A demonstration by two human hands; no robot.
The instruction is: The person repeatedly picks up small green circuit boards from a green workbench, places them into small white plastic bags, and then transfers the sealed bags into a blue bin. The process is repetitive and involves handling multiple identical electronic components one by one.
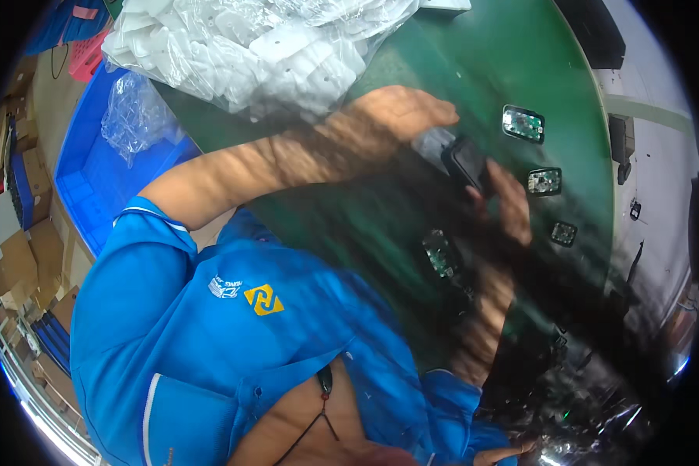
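Note:
My left hand [404, 113] reaches across from the left, its fingers bent over a pale grey piece [435, 145] that they partly hide. Right against that piece is a black plastic casing [467, 161], rounded and tilted. My right hand [511, 200] closes on the casing from the other side, its fingers and thumb around the lower edge. To the right, on the green table, lie black casings with green circuit boards: a large one [523, 124], a middle one [544, 182] and a small one [564, 233]. Another circuit board [439, 254] lies nearer my body.
A clear bag of white plastic parts [248, 54] covers the far left of the green table [489, 46]. A blue bin [85, 179] with crumpled plastic film [136, 116] stands to the left. Another hand [505, 454] shows at the bottom edge, beside shiny dark parts [590, 427]. Dark blurred streaks cross the view.

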